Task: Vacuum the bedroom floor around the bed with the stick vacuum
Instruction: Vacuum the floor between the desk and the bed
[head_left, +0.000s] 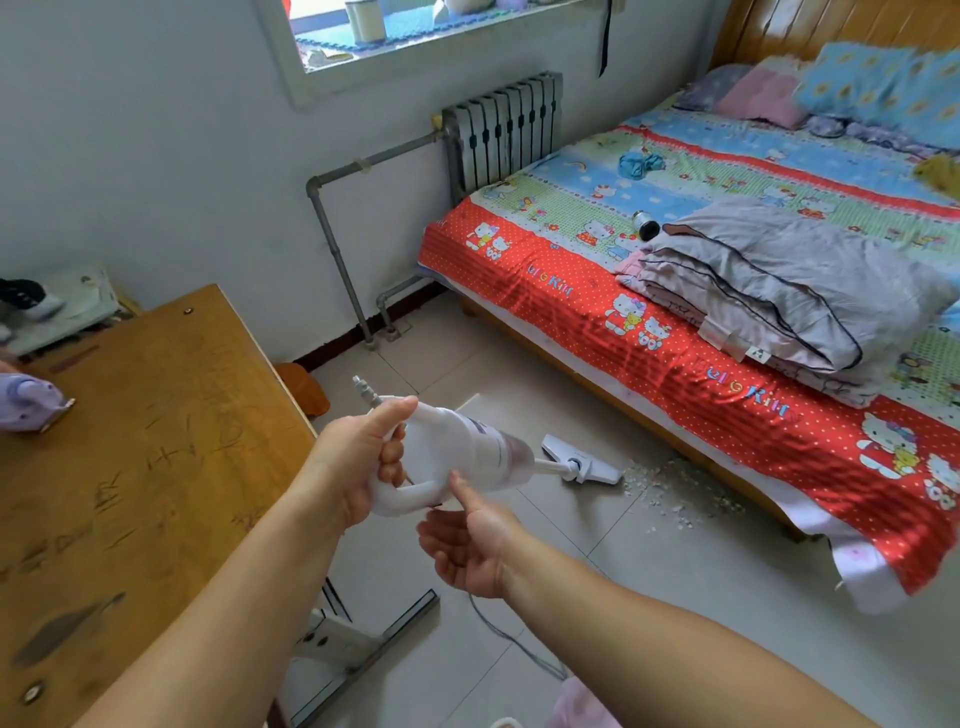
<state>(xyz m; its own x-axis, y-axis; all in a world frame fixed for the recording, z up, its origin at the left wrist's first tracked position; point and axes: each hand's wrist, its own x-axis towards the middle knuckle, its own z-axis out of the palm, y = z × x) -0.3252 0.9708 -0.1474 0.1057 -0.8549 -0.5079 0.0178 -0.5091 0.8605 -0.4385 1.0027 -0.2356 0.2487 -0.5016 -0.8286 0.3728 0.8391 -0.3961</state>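
A white stick vacuum points down toward the floor beside the bed. My left hand grips its loop handle from the left. My right hand is palm up just under the handle, its thumb touching the vacuum body, fingers loosely curled and holding nothing. The vacuum's floor head rests on the tiles, right next to a patch of white crumbs and debris along the bed's edge. A grey power cord trails down below my right wrist.
A worn wooden table fills the left side, its metal foot on the floor near me. A radiator and pipes stand against the far wall. A folded grey quilt lies on the bed. An orange stool sits behind the table.
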